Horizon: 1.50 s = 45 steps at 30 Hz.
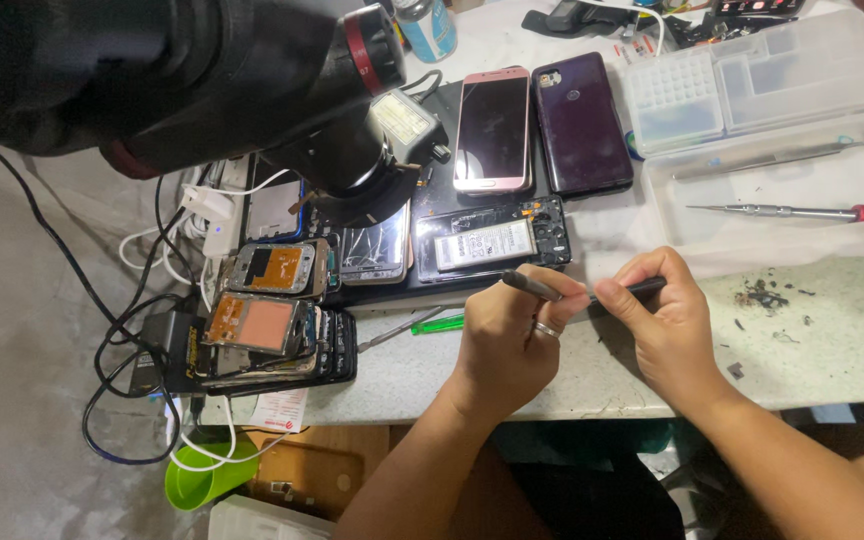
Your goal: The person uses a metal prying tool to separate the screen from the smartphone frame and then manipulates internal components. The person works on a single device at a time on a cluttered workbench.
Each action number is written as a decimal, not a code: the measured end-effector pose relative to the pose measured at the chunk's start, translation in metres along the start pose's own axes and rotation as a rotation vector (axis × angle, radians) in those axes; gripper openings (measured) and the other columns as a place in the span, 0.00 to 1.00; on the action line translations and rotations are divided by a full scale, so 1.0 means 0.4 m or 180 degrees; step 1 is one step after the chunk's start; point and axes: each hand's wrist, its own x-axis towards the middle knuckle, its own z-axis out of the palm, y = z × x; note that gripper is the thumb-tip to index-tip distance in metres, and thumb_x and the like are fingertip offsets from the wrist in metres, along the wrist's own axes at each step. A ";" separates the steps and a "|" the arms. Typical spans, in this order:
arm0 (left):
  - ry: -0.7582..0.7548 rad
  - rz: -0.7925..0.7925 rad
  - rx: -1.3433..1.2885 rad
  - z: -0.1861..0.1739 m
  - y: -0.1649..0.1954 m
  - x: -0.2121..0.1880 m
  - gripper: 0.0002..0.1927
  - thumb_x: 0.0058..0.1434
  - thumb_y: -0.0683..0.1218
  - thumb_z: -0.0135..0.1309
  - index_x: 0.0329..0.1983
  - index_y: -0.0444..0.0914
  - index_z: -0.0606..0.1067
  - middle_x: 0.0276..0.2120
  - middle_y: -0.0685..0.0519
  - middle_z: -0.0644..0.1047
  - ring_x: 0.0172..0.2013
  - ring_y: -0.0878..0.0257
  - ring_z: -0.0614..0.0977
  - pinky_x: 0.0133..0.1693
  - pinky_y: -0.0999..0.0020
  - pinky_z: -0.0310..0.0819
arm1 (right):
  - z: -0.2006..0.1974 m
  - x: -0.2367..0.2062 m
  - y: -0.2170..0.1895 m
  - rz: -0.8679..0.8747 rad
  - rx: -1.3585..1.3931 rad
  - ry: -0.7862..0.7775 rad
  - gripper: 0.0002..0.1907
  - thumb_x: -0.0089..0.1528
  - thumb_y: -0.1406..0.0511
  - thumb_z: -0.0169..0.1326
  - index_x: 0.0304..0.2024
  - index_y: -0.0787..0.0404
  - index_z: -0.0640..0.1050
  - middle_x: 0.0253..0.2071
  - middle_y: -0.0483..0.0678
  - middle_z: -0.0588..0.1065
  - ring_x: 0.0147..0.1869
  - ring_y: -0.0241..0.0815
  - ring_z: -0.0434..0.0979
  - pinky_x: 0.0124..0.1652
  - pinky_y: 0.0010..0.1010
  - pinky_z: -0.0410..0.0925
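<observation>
Both hands pinching thin dark tool at table edge: left hand gripping tip end, right hand holding shaft. Tool hovering just before opened phone. Risk: tip slipping, poking exposed battery; tool dropping off edge.
</observation>
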 end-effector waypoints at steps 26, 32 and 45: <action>0.0357 -0.0416 -0.0467 0.013 -0.028 -0.011 0.05 0.70 0.35 0.55 0.42 0.33 0.70 0.35 0.48 0.82 0.35 0.66 0.85 0.37 0.75 0.79 | 0.003 0.002 -0.008 0.0080 0.0116 -0.0039 0.10 0.67 0.65 0.58 0.41 0.59 0.68 0.38 0.40 0.71 0.40 0.27 0.68 0.41 0.20 0.65; 0.0304 -0.0338 -0.0427 0.011 -0.024 -0.005 0.04 0.70 0.34 0.54 0.43 0.33 0.71 0.35 0.49 0.81 0.35 0.65 0.84 0.37 0.75 0.78 | 0.004 0.003 -0.001 0.0021 0.0023 -0.0027 0.11 0.67 0.65 0.58 0.41 0.59 0.67 0.38 0.41 0.71 0.42 0.28 0.68 0.43 0.21 0.65; -0.0013 -0.0262 -0.0063 0.010 -0.001 0.005 0.04 0.68 0.36 0.57 0.43 0.34 0.74 0.31 0.50 0.79 0.29 0.63 0.81 0.33 0.71 0.75 | -0.002 0.000 -0.004 0.0034 -0.0002 -0.0037 0.11 0.67 0.65 0.57 0.42 0.59 0.67 0.39 0.41 0.71 0.43 0.29 0.69 0.44 0.22 0.65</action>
